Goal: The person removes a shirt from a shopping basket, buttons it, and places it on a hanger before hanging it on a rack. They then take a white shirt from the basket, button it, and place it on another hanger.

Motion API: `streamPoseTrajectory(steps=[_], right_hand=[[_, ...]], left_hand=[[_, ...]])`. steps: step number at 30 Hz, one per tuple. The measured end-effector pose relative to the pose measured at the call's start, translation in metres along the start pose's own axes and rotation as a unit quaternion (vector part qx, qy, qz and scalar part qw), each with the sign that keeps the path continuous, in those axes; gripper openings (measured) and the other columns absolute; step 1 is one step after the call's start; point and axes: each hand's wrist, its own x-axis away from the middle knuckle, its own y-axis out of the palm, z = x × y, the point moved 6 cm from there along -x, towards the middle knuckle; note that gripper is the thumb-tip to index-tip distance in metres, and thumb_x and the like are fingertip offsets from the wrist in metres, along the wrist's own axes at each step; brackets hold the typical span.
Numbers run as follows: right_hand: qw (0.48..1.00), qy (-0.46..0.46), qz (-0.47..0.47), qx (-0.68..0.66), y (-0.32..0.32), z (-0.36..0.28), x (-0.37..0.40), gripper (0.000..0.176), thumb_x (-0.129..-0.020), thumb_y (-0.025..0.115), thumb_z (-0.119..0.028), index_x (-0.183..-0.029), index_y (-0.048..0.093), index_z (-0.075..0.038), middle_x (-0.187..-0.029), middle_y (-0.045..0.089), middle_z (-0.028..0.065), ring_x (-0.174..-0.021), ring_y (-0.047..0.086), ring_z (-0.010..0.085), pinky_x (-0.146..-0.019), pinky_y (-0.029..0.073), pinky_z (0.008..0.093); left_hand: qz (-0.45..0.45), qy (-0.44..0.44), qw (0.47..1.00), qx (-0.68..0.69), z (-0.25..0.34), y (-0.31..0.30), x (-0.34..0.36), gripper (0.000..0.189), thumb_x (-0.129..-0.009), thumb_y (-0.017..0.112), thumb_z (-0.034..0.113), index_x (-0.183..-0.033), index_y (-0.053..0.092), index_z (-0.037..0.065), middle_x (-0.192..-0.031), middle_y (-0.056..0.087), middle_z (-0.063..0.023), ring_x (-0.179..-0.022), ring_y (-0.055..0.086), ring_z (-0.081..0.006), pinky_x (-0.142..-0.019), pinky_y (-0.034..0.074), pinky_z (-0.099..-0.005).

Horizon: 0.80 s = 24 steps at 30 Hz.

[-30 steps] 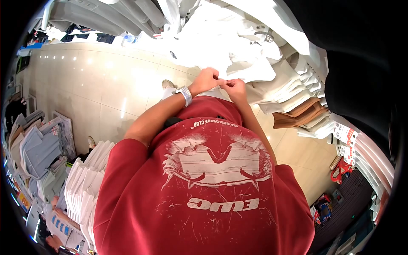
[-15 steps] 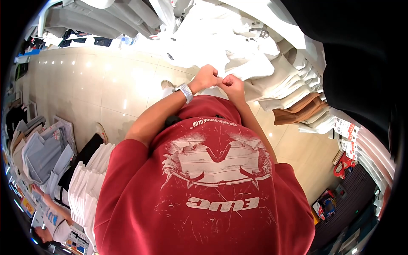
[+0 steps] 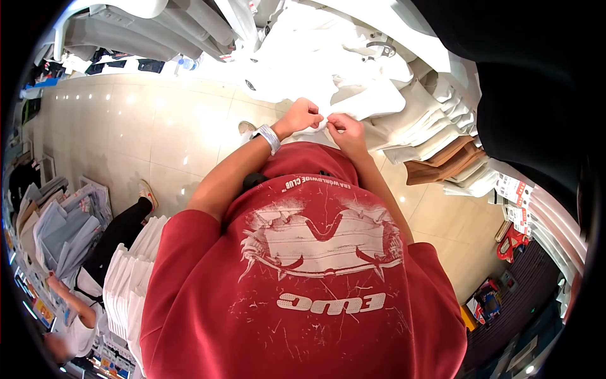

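Observation:
A bright, overexposed white garment (image 3: pixel 297 60) spreads out at the top middle, its exact kind washed out by the glare. At its near edge, my left hand (image 3: pixel 299 117), with a pale band on the wrist, pinches the white cloth between thumb and fingers. Just to the right, my right hand (image 3: pixel 347 131) is closed in a pinch on the same edge. Only a small gap separates the two sets of fingertips. White folds (image 3: pixel 369 101) lie beyond my right hand.
Beige and brown garments (image 3: pixel 442 161) hang in a row on the right. Grey clothes (image 3: pixel 151 31) hang at upper left. White shirts (image 3: pixel 129 278) and blue-grey clothes (image 3: pixel 60 234) line the left, where another person (image 3: pixel 79 322) stands. Shiny tiles (image 3: pixel 145 126) cover the floor.
My fingertips have drawn slightly apart, with a little white cloth now showing between them. At lower left, the other person has shifted, and more of a dark-trousered leg shows.

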Motion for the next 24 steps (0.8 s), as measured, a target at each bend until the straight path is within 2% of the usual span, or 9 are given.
streamPoseTrajectory(steps=[6, 10, 14, 24], right_hand=[[0.997, 0.0, -0.058, 0.051, -0.003, -0.005, -0.005, 0.009, -0.076, 0.066, -0.003, -0.085, 0.065, -0.001, -0.078, 0.065, 0.0124, -0.066, 0.064, 0.0235, -0.06, 0.05, 0.0302], [0.991, -0.045, -0.083, 0.098, -0.003, -0.011, -0.008, 0.008, -0.076, 0.066, -0.005, -0.084, 0.066, -0.002, -0.08, 0.065, 0.0134, -0.069, 0.063, 0.0289, -0.061, 0.05, 0.0344], [0.98, -0.105, -0.108, 0.133, -0.001, -0.02, -0.01, 0.007, -0.077, 0.065, -0.006, -0.083, 0.065, -0.003, -0.081, 0.065, 0.014, -0.071, 0.063, 0.0321, -0.062, 0.05, 0.038], [0.967, -0.09, -0.161, 0.173, 0.007, -0.029, -0.018, 0.005, -0.076, 0.062, -0.006, -0.076, 0.062, -0.001, -0.075, 0.063, 0.0152, -0.067, 0.06, 0.034, -0.061, 0.048, 0.0402]], left_hand=[[-0.015, -0.007, 1.0, -0.014, -0.003, 0.003, 0.001, 0.013, -0.084, 0.059, 0.003, -0.075, 0.062, -0.006, -0.068, 0.061, -0.0047, -0.062, 0.058, -0.009, -0.057, 0.051, -0.0234], [-0.009, -0.018, 1.0, -0.023, -0.004, 0.004, -0.001, 0.013, -0.084, 0.058, 0.004, -0.078, 0.063, -0.007, -0.07, 0.061, -0.0046, -0.064, 0.059, -0.0096, -0.059, 0.05, -0.0233], [-0.011, -0.02, 0.998, -0.057, -0.002, 0.003, -0.001, 0.014, -0.084, 0.058, 0.005, -0.076, 0.063, -0.006, -0.069, 0.061, -0.0045, -0.063, 0.058, -0.0093, -0.059, 0.049, -0.0236], [-0.009, -0.024, 0.995, -0.094, 0.008, 0.002, 0.003, 0.017, -0.08, 0.059, 0.006, -0.069, 0.061, -0.006, -0.064, 0.059, -0.0049, -0.061, 0.056, -0.01, -0.057, 0.046, -0.0246]])
